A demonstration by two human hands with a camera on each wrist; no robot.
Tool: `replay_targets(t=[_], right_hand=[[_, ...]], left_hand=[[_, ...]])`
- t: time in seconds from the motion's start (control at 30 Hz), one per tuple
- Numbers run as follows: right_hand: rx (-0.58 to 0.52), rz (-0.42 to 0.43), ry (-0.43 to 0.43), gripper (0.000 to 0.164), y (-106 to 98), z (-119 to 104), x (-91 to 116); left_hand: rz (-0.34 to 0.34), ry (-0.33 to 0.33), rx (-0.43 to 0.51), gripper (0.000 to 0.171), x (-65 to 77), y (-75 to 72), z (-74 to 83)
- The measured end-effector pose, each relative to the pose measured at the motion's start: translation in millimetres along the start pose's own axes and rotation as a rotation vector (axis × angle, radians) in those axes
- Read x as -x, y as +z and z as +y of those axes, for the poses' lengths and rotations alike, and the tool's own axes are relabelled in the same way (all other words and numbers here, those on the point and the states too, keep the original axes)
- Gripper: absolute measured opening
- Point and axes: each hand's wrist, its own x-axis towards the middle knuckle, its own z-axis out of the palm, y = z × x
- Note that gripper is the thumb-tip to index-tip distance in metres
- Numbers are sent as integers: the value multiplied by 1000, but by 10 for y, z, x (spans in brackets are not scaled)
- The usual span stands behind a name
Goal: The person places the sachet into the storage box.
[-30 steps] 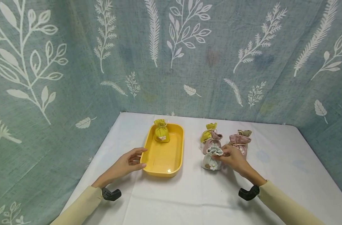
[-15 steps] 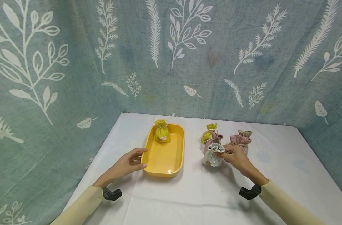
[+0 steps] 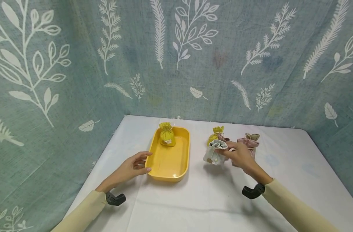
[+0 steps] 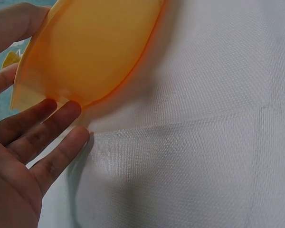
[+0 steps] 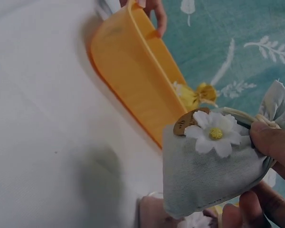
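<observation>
My right hand (image 3: pixel 238 156) pinches a pale grey-green drawstring pouch (image 5: pixel 209 166) at its tied neck and holds it tilted above the table. A white flower with a yellow centre and a brown tag decorate its front. At the left, my left hand (image 3: pixel 133 169) grips the rim of a yellow plastic tray (image 3: pixel 167 178); thumb and one finger lie over the rim, while other fingers (image 4: pixel 66 116) rest against the outer wall. A yellow-green pouch (image 3: pixel 167 137) stands at the tray's far end. Behind the held pouch, a second yellow-green pouch (image 3: pixel 218 130) is partly hidden.
Beside the right hand stand a pink pouch (image 3: pixel 247 142) and, behind it, an olive-beige pouch (image 3: pixel 253 136). Another pink pouch (image 3: pixel 223 137) is mostly hidden behind the held one. A white cloth (image 3: pixel 176 209) covers the table, with a blue-green leaf-print curtain (image 3: pixel 194 80) behind.
My right hand has lifted the grey-green pouch off the cloth and moved it up and slightly left. The left hand and tray have stayed put.
</observation>
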Motion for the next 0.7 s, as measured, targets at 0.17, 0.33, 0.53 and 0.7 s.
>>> replay_targets(t=[0.17, 0.33, 0.53, 0.7], right_hand=[[-9, 14, -28, 21, 51, -80, -69], [-18, 10, -29, 24, 96, -156, -146], [-133, -29, -29, 22, 189, -247, -243], [-154, -17, -26, 27, 276, -336, -350]], left_hand=[[-2, 9, 1, 68, 12, 3, -14], [-1, 12, 1, 69, 6, -4, -22], [4, -12, 1, 69, 16, 4, -13], [-3, -7, 7, 66, 24, 10, 1]])
